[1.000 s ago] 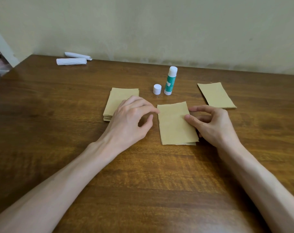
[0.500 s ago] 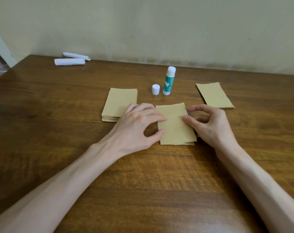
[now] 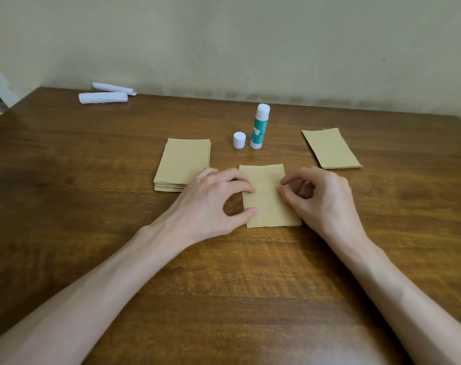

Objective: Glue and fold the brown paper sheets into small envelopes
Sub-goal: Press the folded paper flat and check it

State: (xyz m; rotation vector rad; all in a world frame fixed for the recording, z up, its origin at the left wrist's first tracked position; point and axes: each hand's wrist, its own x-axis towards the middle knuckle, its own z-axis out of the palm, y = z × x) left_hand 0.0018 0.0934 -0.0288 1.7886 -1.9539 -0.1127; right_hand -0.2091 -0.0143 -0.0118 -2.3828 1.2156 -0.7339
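Note:
A folded brown paper piece (image 3: 267, 196) lies flat on the wooden table (image 3: 224, 285) in front of me. My left hand (image 3: 211, 204) presses its left edge with curved fingertips and the thumb. My right hand (image 3: 324, 201) pinches the right edge between thumb and index finger, with the other fingers curled. A stack of brown sheets (image 3: 183, 162) sits just left of it, partly under my left hand's knuckles. Another folded brown piece (image 3: 330, 148) lies apart at the right. An uncapped green-and-white glue stick (image 3: 259, 127) stands behind, with its white cap (image 3: 239, 139) beside it.
Two white paper rolls (image 3: 103, 97) lie at the far left corner of the table, near the wall. The table's left edge shows at the far left. Bare wood stretches between my forearms and the near edge.
My left hand slid right from the stack onto the folded paper's left edge. My right hand moved in over the right edge, and the paper now looks narrower.

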